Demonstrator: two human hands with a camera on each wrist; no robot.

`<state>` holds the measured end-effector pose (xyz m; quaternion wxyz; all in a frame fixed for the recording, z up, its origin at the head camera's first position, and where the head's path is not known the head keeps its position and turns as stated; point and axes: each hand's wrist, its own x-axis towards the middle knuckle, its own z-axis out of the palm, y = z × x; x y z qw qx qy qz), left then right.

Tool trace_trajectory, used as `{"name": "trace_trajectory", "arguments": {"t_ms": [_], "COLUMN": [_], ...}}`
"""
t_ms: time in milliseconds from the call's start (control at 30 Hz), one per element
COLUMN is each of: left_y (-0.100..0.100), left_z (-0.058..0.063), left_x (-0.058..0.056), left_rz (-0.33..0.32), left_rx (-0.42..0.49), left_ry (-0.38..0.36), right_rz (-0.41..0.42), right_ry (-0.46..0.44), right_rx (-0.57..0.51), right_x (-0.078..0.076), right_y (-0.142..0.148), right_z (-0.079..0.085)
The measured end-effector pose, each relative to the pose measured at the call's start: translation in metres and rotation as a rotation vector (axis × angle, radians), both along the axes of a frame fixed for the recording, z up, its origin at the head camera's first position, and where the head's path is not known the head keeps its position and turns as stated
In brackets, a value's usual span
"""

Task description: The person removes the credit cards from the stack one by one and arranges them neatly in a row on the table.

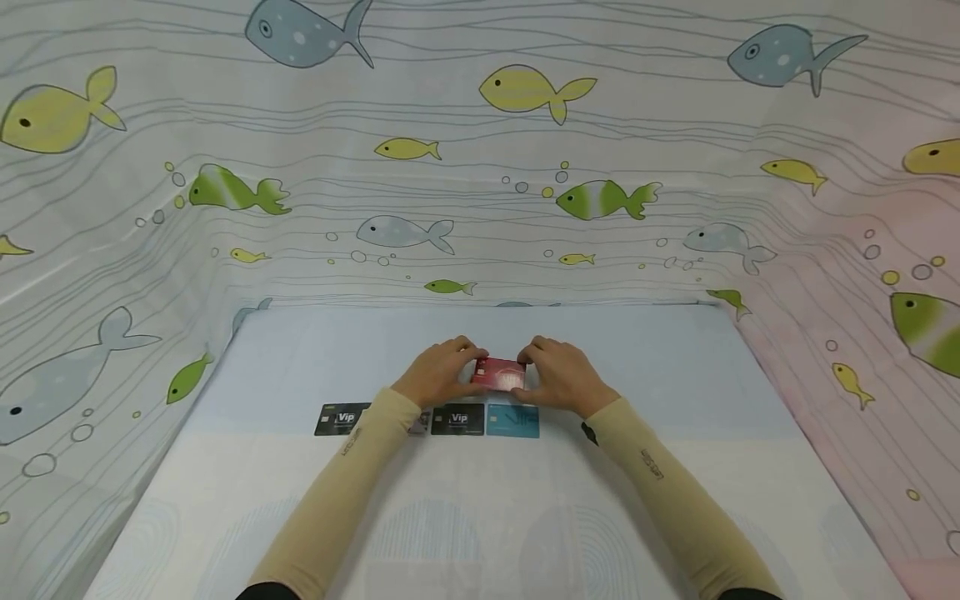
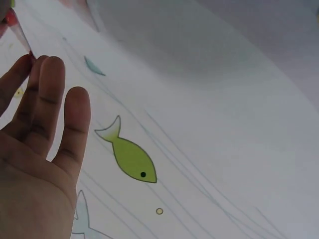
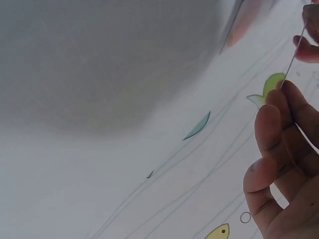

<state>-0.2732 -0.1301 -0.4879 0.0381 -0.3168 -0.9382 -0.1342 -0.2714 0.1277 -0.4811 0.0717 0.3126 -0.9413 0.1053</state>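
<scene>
A red bank card [image 1: 498,374] is held between both hands above the table, beyond a row of cards. The left hand [image 1: 438,375] pinches its left end, and the right hand [image 1: 562,377] pinches its right end. Seen from the right wrist, the card is nearly edge-on, a thin line by the right fingertips [image 3: 269,119]. In the left wrist view, the left hand [image 2: 37,149] has its other fingers extended. Nearer the body lie a black Vip card [image 1: 341,421], a second black Vip card [image 1: 459,420] and a blue card [image 1: 513,422]. The left forearm partly covers another card [image 1: 422,423].
The white table [image 1: 675,517] has faint circular patterns. A fish-print curtain [image 1: 465,183] surrounds its back and sides. A small dark object [image 1: 590,433] shows beside the right wrist. Tan sleeves [image 1: 341,492] cover both forearms.
</scene>
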Motion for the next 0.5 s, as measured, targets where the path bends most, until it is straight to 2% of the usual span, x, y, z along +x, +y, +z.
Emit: {"name": "trace_trajectory", "arguments": {"t_ms": [200,500], "left_y": [0.000,0.003], "left_z": [0.004,0.004], "left_x": [0.009,0.024], "left_rz": [-0.017,-0.067], "left_rx": [-0.012,0.000], "left_ry": [0.087,0.166], "right_rz": [0.010,0.035], "right_ry": [-0.018,-0.057], "right_rx": [-0.027,-0.086], "right_x": [0.008,0.021], "right_y": [0.004,0.013], "right_z": [0.004,0.002]}}
